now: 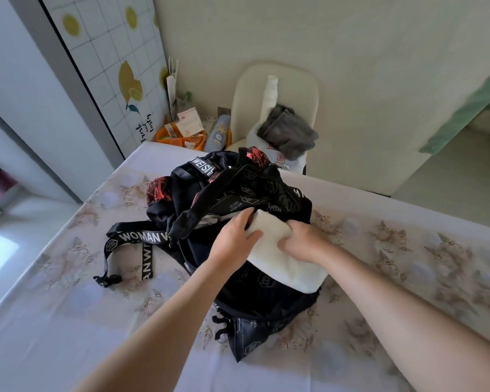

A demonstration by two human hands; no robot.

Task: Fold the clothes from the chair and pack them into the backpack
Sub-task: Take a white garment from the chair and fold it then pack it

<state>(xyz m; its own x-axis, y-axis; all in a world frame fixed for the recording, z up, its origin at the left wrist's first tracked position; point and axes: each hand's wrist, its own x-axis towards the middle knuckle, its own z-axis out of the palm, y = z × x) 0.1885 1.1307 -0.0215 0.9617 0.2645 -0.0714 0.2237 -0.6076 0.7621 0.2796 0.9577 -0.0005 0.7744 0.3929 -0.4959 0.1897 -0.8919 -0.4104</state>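
A black backpack (238, 193) with white lettering on its straps lies open on the table (68, 321). A folded white garment (283, 261) sticks halfway out of its opening. My left hand (235, 236) lies on the garment's left edge with its fingertips at the bag's mouth. My right hand (303, 240) presses down on the garment's top, fingers curled into the cloth. On the cream chair (280, 89) behind the table lie a crumpled grey garment (287, 134) and a pale one (255, 137) beneath it.
The table carries a pale floral cloth. At its far left corner stand an orange basket (170, 137) with boxes and a blue bottle (218, 134). A lemon-print panel (111, 66) lines the left wall. Backpack straps (130, 250) trail to the left.
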